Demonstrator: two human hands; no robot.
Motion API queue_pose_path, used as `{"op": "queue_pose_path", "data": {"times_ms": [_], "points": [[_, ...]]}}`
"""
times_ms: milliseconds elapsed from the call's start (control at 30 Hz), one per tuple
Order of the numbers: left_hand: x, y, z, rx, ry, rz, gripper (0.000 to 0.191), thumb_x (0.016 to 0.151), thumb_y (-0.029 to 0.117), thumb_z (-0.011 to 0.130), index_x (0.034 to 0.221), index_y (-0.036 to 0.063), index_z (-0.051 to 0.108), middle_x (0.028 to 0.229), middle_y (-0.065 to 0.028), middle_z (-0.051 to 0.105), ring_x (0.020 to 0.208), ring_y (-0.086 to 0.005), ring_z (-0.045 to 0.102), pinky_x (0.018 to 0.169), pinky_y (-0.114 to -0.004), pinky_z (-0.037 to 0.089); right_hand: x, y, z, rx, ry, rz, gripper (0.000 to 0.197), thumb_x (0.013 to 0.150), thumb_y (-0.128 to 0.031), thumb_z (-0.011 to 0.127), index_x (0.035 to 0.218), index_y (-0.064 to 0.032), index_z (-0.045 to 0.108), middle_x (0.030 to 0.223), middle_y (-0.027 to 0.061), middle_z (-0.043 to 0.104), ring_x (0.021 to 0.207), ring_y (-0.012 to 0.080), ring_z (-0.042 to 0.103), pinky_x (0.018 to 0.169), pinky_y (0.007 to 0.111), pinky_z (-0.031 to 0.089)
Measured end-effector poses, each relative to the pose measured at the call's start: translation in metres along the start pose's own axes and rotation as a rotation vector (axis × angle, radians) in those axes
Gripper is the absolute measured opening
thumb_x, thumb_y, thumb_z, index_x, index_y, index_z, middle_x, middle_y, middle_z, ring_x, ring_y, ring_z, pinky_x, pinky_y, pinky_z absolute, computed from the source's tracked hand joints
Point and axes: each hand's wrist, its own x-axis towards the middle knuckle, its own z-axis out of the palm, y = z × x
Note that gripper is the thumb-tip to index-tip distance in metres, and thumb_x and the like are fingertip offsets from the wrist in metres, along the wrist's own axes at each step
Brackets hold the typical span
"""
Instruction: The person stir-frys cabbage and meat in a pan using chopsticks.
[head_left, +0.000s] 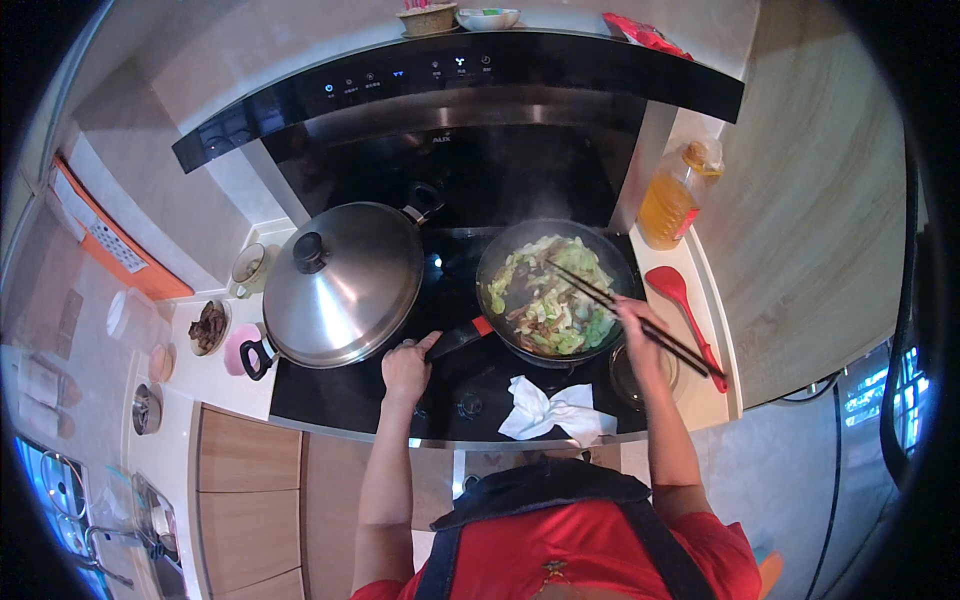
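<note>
My left hand (407, 370) grips the end of the black handle (454, 339) of a frying pan (491, 259) on the right side of the black stove. My right hand (642, 337) holds a pair of dark chopsticks (592, 291), their tips down in the food. Shredded cabbage with brown strips, perhaps meat (559, 296), covers much of the pan's bottom, and faint steam rises over it. Left of the pan stands a large wok with a domed steel lid (345, 285). A crumpled white cloth (556, 411) lies on the stove's front part, below the pan.
Right of the stove are a red spoon (681, 296), an oil bottle (671, 202) and a glass lid (624, 375), partly behind my right forearm. A range hood (465, 71) juts out above. Leftward sit a plate of dark food (208, 328), a pink bowl (241, 348) and a glass cup (250, 268).
</note>
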Motion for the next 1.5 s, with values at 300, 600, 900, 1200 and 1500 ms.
{"op": "queue_pose_path", "data": {"times_ms": [300, 600, 900, 1200, 1500], "points": [[0.002, 0.005, 0.001, 0.006, 0.013, 0.002, 0.052, 0.069, 0.007, 0.065, 0.117, 0.0282, 0.059, 0.08, -0.0064, 0.06, 0.077, -0.0244, 0.062, 0.068, -0.037, 0.049, 0.002, 0.028, 0.005, -0.091, -0.035, -0.207, 0.003, 0.081, 0.001, 0.061, 0.083, 0.0007, 0.063, 0.089, 0.0153, 0.065, 0.091, 0.0251, 0.064, 0.08, 0.033, 0.049], [-0.004, 0.002, 0.0, -0.004, 0.02, -0.008, 0.054, 0.068, 0.007, 0.066, 0.117, 0.0283, 0.058, 0.082, -0.0066, 0.06, 0.078, -0.0243, 0.063, 0.068, -0.037, 0.049, -0.006, -0.094, -0.035, 0.035, -0.383, -0.06, 0.008, 0.08, -0.006, 0.063, 0.083, 0.0004, 0.067, 0.09, 0.0145, 0.068, 0.086, 0.0246, 0.065, 0.079, 0.033, 0.05], [-0.001, 0.004, -0.002, -0.016, 0.008, -0.003, 0.054, 0.069, 0.007, 0.065, 0.117, 0.0278, 0.058, 0.083, -0.0071, 0.061, 0.079, -0.0242, 0.063, 0.069, -0.038, 0.049, 0.002, -0.01, 0.0, 0.1, -0.197, 0.018, 0.008, 0.081, -0.007, 0.063, 0.08, 0.001, 0.065, 0.088, 0.0117, 0.068, 0.089, 0.0187, 0.064, 0.083, 0.03, 0.048], [-0.002, 0.007, -0.003, 0.01, 0.0, -0.014, 0.054, 0.07, 0.008, 0.066, 0.119, 0.0282, 0.057, 0.083, -0.0074, 0.061, 0.078, -0.0248, 0.063, 0.069, -0.038, 0.049, 0.031, 0.022, -0.017, -0.052, -0.046, -0.052, 0.011, 0.084, -0.008, 0.06, 0.087, 0.0017, 0.064, 0.092, 0.012, 0.067, 0.087, 0.0184, 0.063, 0.082, 0.029, 0.048], [-0.004, 0.002, 0.002, 0.026, -0.011, -0.04, 0.054, 0.07, 0.009, 0.066, 0.119, 0.0288, 0.057, 0.085, -0.0073, 0.061, 0.079, -0.0245, 0.063, 0.07, -0.039, 0.049, 0.015, -0.086, -0.063, 0.105, -0.389, -0.021, 0.01, 0.08, -0.008, 0.065, 0.08, 0.0023, 0.064, 0.084, 0.0132, 0.067, 0.084, 0.0231, 0.065, 0.077, 0.032, 0.051]]}}
